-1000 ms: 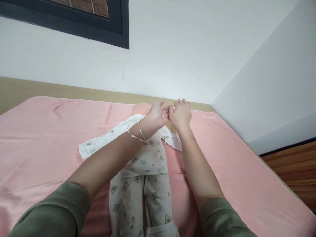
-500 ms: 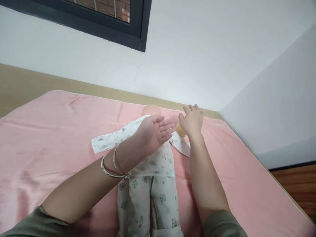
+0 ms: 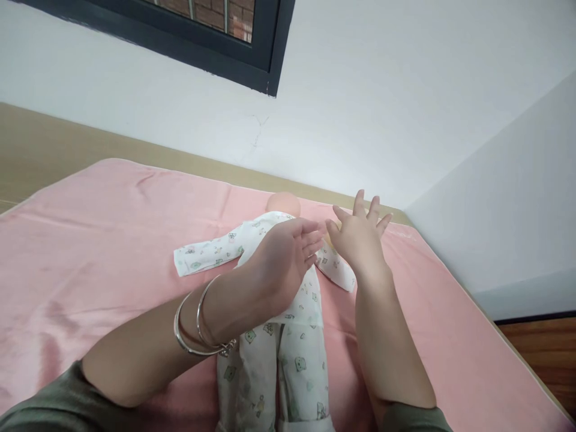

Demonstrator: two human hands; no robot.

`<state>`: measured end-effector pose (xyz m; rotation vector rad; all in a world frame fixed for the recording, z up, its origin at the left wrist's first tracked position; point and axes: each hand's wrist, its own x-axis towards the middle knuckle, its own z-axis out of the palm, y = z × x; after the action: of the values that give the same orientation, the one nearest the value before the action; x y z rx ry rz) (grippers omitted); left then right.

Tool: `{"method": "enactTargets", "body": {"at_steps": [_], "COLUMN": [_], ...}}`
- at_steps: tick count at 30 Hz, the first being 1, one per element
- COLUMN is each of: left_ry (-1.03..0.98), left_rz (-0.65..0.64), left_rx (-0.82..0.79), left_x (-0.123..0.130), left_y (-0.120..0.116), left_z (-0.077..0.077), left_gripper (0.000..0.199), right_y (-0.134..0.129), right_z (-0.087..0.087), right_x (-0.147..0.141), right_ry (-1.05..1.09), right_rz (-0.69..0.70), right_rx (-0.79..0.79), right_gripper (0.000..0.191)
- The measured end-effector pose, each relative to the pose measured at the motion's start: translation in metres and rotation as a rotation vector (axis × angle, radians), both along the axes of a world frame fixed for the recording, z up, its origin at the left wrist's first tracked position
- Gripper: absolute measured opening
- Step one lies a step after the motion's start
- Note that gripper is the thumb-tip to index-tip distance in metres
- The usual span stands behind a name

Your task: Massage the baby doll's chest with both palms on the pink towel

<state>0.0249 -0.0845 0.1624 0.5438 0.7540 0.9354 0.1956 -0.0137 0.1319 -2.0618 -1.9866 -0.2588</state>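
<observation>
A doll dressed in a white printed top [image 3: 265, 227] and matching trousers [image 3: 300, 375] lies on a pink sheet [image 3: 90, 258]. Only the rounded top of its head [image 3: 283, 204] shows. Over the doll's chest I hold my left hand [image 3: 288, 255] open, palm turned up and inward, nothing in it; two silvery bangles circle that wrist. My right hand [image 3: 360, 237] is also empty, its fingers spread, back of the hand toward me, above the sleeve [image 3: 335, 268] on the right. Behind its thumb peeks a small yellow thing [image 3: 328, 241], mostly hidden, whose kind I cannot make out.
Past the sheet runs a pale wooden surface [image 3: 135, 147] up to a white wall [image 3: 360, 108]. A dark-framed window [image 3: 265, 54] is set in the wall above. Brown wood [image 3: 544, 348] shows beyond the bed's right edge.
My right hand has moved a little right and its fingers have spread wider. My left hand has turned slightly, its fingers more edge-on. The view has shifted slightly.
</observation>
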Motion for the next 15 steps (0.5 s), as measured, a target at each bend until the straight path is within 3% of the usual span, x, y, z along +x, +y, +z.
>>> {"method": "enactTargets", "body": {"at_steps": [3, 6, 9, 12, 15], "left_ry": [0.008, -0.049, -0.021, 0.036, 0.088], "left_rz": [0.040, 0.001, 0.033, 0.079, 0.162], "left_rx": [0.009, 0.133, 0.222, 0.333, 0.459], "left_x": [0.000, -0.005, -0.012, -0.015, -0.013], "left_y": [-0.002, -0.009, -0.016, -0.019, -0.027], "left_z": [0.003, 0.008, 0.012, 0.012, 0.008], "left_gripper": [0.055, 0.048, 0.052, 0.058, 0.055], "right_y": [-0.034, -0.076, -0.115, -0.141, -0.149], "right_z": [0.012, 0.010, -0.003, -0.012, -0.010], "right_x": [-0.025, -0.052, -0.072, -0.079, -0.074], "right_ry": [0.294, 0.518, 0.568, 0.505, 0.496], "right_rz": [0.226, 0.521, 0.720, 0.895, 0.939], "right_rx": [0.060, 0.047, 0.115, 0.078, 0.054], "right_gripper": [0.054, 0.057, 0.071, 0.095, 0.091]}}
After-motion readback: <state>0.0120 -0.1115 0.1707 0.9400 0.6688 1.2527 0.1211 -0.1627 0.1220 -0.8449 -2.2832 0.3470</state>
